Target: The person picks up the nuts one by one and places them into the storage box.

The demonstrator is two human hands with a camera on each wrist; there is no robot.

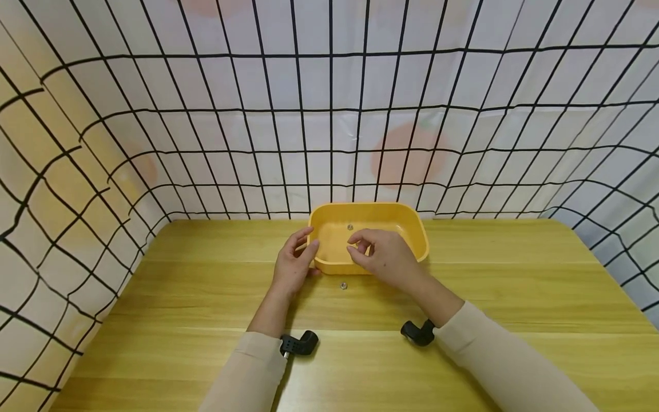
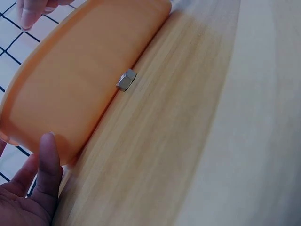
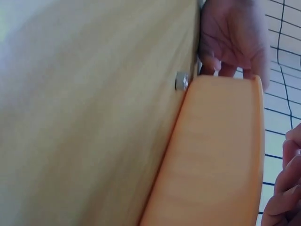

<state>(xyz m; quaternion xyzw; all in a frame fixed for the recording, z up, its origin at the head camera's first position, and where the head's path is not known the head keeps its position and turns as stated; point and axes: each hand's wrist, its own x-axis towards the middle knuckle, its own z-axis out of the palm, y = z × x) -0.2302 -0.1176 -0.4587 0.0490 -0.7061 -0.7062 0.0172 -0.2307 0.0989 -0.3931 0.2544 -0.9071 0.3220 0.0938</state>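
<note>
A yellow plastic tray [image 1: 370, 268] stands on the wooden table against the wire mesh. My left hand [image 1: 293, 266] rests at its left end, fingers and thumb fairly straight and spread against the rim. Over the inside of the tray is my right hand [image 1: 386, 254], its fingers bent and a small gap showing between thumb and forefinger. I see nothing in that gap. One metal nut [image 1: 350, 227] lies inside the tray, just beyond the right fingertips. Another nut [image 2: 126, 80] sits on the table close to the tray's front wall; it also shows in the right wrist view.
Black wire mesh [image 1: 332, 109] rises behind the tray and along both sides, with patterned cloth behind it. The wooden table [image 1: 206, 286] extends to the left and right of the tray. Each wrist wears a black camera mount [image 1: 300, 343].
</note>
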